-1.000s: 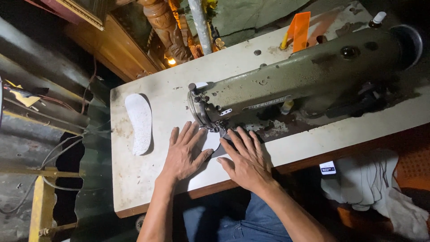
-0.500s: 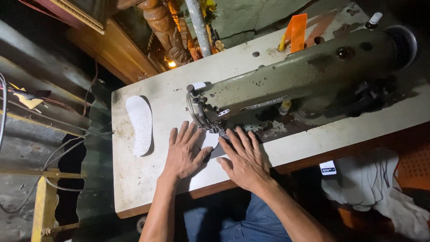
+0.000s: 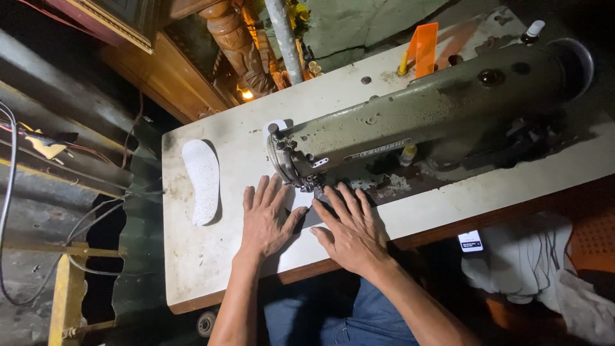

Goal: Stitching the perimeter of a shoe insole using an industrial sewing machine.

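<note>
Both hands lie flat on the tabletop (image 3: 211,256), and we see them spread open, fingers splayed, pressing down on a pale sheet of material (image 3: 301,200) rather than gripping it. Our left hand (image 3: 266,221) rests with its fingertips just short of the machine's needle end; our right hand (image 3: 349,230) lies beside it, the two thumbs angled toward each other with a narrow gap between them. The pale sheet sits under and between the hands, its far edge running beneath the presser foot (image 3: 312,186) of the sewing machine (image 3: 423,115). We cannot tell how far the sheet extends under the palms. The sewing machine is an old olive-green industrial model, dusty and worn, its long body running across the tabletop toward the upper right, where a handwheel (image 3: 573,61) shows at the edge. To the left of our hands, well apart from them, a white sole-shaped piece (image 3: 202,182) lies on the scuffed pale surface. Behind the machine stand an orange plastic piece (image 3: 423,48) and a small white-capped bottle (image 3: 532,31). Beyond the tabletop's far edge we see a carved wooden post (image 3: 237,45) and a grey pipe (image 3: 285,38). White cloth (image 3: 532,263) is heaped below the tabletop on the right, and blue trousers (image 3: 333,314) show beneath our forearms.
</note>
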